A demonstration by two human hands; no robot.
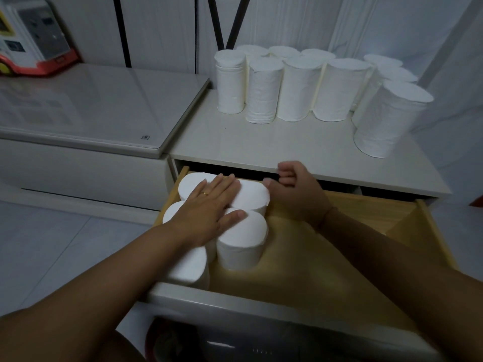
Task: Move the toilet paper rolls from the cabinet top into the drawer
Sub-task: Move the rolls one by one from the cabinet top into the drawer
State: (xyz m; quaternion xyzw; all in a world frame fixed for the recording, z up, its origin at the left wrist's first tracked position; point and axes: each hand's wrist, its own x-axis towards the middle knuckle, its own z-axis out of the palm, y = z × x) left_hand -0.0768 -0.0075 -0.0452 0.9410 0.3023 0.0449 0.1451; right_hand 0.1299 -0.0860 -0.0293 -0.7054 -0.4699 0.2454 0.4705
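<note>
Rolls [300, 87]: cabinet top [261, 145] ten, drawer [366, 212] five

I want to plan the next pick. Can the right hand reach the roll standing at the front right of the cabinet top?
Probably yes. The right hand seems empty, the roll stands nearest the edge, and the cabinet top before it is bare; the hand must only rise from the drawer.

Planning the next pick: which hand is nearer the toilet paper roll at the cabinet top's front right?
Right. The right hand, fingers curled, is at the drawer's back, below-left of that roll; the left hand lies flat on rolls in the drawer, farther left.
</note>
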